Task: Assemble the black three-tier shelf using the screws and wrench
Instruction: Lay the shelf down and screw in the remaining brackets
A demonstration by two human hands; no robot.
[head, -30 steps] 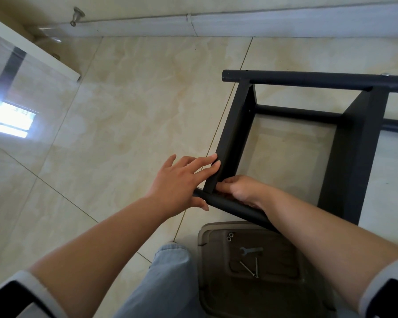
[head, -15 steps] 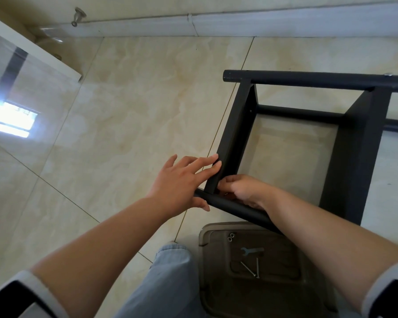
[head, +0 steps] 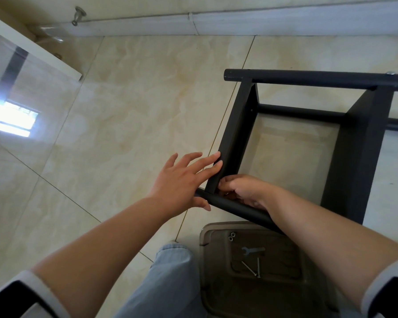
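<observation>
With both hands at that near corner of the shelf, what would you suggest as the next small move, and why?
Probably keep the left hand braced flat against the end panel and let the right hand finish seating the fastener at the near tube joint. Its fingers curl at that corner, something metallic glints there, and the wrench lies unused on the stool.

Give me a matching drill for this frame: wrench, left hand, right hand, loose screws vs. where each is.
Things:
1. wrench
2. left hand
3. right hand
4. two long screws

Places:
A. fingers straight against the outer face of the shelf panel
B. curled at the inside corner where panel meets black tube
C. in the brown tray, crossed at their tips
D. in the brown tray, just below the small nuts

Pairs: 1-D, 2-A, 3-B, 4-C
</observation>
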